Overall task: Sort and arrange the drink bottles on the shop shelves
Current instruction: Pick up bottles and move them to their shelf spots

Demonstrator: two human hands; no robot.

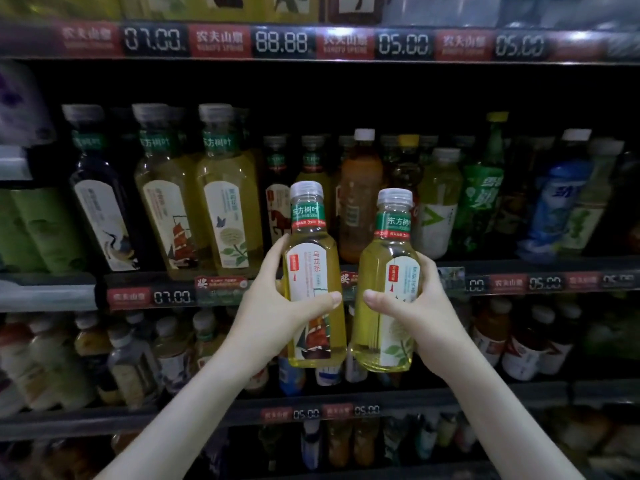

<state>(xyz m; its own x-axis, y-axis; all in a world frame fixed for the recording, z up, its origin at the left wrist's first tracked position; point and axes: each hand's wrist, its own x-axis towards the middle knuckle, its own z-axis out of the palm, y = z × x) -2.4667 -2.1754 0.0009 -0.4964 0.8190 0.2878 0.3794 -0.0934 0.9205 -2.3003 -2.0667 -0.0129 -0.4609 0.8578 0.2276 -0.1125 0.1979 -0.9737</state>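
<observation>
My left hand (277,303) grips a yellow tea bottle with a sailing-ship label (313,271), held upright in front of the middle shelf. Beside it, my right hand (412,306) grips a paler tea bottle with a flower label (388,278), also upright. The two bottles stand side by side with a small gap between them, both with clear caps and green neck bands. Behind them, the middle shelf (502,284) holds a row of tea and soft-drink bottles.
Large tea bottles (228,188) stand at the left of the middle shelf, and a green soda bottle (485,188) and a blue bottle (557,202) at the right. Price strips (280,41) line each shelf edge. Lower shelves (138,358) hold several more bottles.
</observation>
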